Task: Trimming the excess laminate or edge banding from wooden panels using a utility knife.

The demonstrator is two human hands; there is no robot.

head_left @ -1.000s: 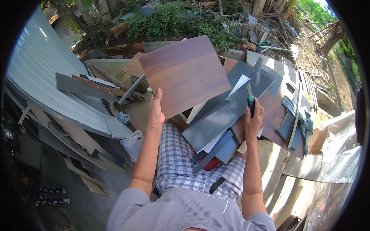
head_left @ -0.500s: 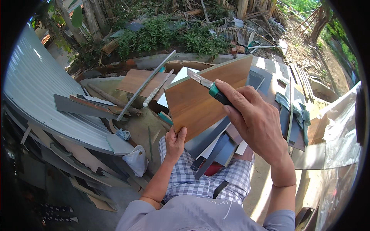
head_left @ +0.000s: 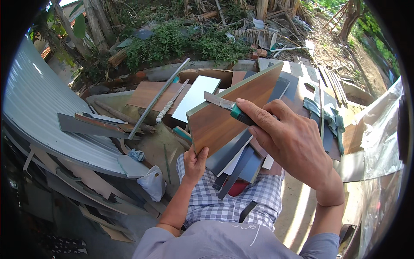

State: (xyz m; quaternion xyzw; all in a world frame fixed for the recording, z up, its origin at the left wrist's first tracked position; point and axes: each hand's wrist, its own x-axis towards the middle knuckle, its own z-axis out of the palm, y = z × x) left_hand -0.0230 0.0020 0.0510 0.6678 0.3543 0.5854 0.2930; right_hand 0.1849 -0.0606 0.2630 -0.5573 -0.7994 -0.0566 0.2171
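Two hands busy | left hand (head_left: 195, 162) clamps brown board (head_left: 233, 110) at its lower corner, tilted on edge, 12 o'clock of lap | right hand (head_left: 286, 140) clenched on green-handled knife (head_left: 226, 105), blade at board's top edge | grey panels (head_left: 235, 157) stacked under.

Brown wood-grain board (head_left: 224, 118) stands tilted, pale edge up; a green-handled knife (head_left: 228, 108) lies across its top edge.

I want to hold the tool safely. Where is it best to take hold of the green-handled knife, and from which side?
Grip the knife by its green handle, coming from the right, as the right hand does. The bare metal blade points up-left over the edge of the brown board, which the left hand holds at its lower corner.
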